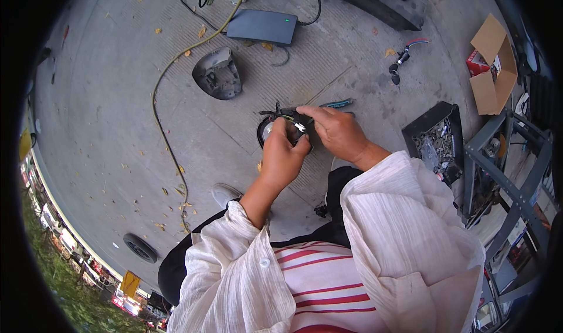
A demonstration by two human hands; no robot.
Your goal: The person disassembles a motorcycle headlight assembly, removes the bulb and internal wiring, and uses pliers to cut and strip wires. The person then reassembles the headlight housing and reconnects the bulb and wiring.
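A round dark part with a pale, shiny face [267,129], lamp-like, is beneath my left hand [284,156], and black wires [275,111] bunch at its upper edge. My left fingers and thumb are closed around its wiring, where a small white connector [299,127] shows between my hands. My right hand [340,134] comes in from the right with curled fingers, its index fingertip against a dark piece by the wires; what it pinches is hidden. Just beyond the right knuckles, a tool with teal-and-black handles [339,104] shows partly; whether I touch it cannot be seen.
On the concrete lie a grey plastic shell [218,75], a black power adapter [261,27] with cables, and a key-switch-like part [401,60]. To the right are a black tray of small hardware [413,134], an open cardboard box [487,92] and a metal frame [510,183].
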